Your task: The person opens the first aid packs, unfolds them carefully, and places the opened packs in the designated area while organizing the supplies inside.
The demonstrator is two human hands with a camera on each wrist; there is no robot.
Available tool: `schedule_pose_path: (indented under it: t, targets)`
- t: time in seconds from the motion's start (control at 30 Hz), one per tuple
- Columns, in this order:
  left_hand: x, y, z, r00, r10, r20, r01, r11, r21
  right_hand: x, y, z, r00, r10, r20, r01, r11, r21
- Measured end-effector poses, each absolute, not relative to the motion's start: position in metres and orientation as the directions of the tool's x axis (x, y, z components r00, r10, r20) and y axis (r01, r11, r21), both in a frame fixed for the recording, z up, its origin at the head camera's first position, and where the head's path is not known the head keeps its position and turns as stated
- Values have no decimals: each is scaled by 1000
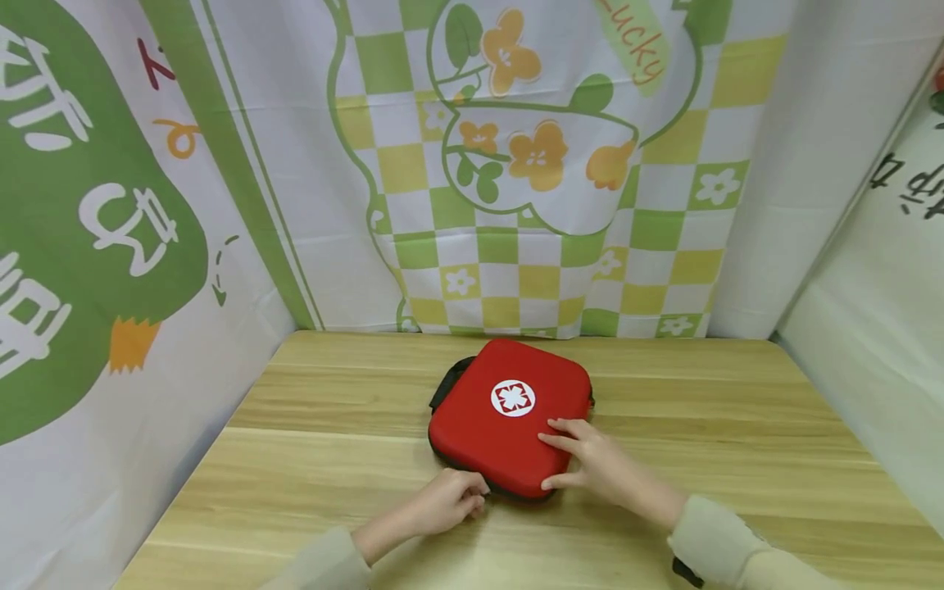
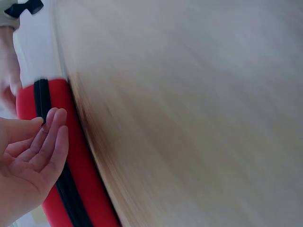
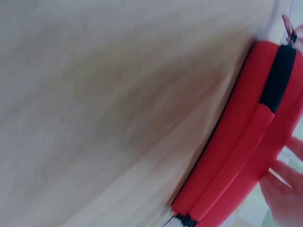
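Note:
A red first-aid case [image 1: 472, 434] with a white round emblem lies flat and slightly turned on the wooden table. My left hand [image 1: 451, 501] is at its near edge, thumb and fingertip pinching the zipper pull at the black zipper [image 2: 71, 198]. In the right wrist view the zipper pull [image 3: 293, 39] shows beside those fingers. The right hand [image 1: 590, 460] rests on the lid near the right front corner, its fingers spread. From the right wrist view, its fingers [image 3: 284, 172] touch the case's top side.
A black handle [image 1: 448, 383] sticks out from the case's left side. The wooden table [image 1: 332, 410] extends around it, with a patterned curtain [image 1: 516, 270] hanging at its back edge. White printed cloth [image 1: 243, 270] hangs on the left.

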State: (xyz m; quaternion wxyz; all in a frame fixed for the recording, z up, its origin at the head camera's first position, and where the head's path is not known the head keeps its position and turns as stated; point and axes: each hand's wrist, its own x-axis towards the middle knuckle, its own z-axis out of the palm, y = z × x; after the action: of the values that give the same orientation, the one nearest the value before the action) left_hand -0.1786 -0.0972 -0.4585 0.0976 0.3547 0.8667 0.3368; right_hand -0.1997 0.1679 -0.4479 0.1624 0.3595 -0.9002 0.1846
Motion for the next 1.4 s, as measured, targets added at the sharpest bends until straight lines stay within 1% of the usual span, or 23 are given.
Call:
schedule_pose_path:
  t: [0.1, 0.23, 0.37, 0.43, 0.6, 0.8, 0.83, 0.9, 1.07, 1.27, 1.4]
  targets:
    - [-178, -91, -457, -711, 699, 81, 593, 533, 604, -196, 164, -450, -650, -593, 476, -726, 669, -158]
    - [-181, -94, -457, -715, 692, 100, 625, 569, 535, -195, 162, -451, -613, -601, 513, -744, 658, -119]
    - [-188, -102, -459, -713, 692, 113, 641, 577, 505, -195, 165, -451, -592, -625, 509, -768, 628, -123]
    - [-190, -106, -460, -715, 688, 127, 648, 584, 488, -194, 167, -451, -594, -636, 492, -774, 619, -133]
    - [-198, -116, -459, -733, 665, 147, 647, 612, 455, -191, 166, -448, -573, -658, 488, -791, 600, -119]
    - [-207, -125, -461, -759, 624, 185, 633, 641, 434, -191, 159, -447, -492, -667, 560, -839, 534, -102]
    - [-208, -126, -461, -764, 618, 187, 628, 644, 437, -191, 158, -447, -489, -667, 562, -842, 530, -103]
    - [-210, -128, -463, -767, 611, 196, 626, 643, 441, -190, 156, -448, -491, -668, 559, -841, 530, -106]
    - [-207, -132, -466, -763, 620, 180, 618, 621, 482, -189, 152, -447, -526, -676, 516, -824, 555, -111]
    - [-194, -129, -462, -740, 666, 100, 584, 561, 587, -188, 152, -447, -540, -669, 511, -809, 580, -96]
    - [-187, -122, -459, -740, 669, 72, 565, 560, 605, -188, 154, -447, -556, -649, 519, -797, 593, -114]
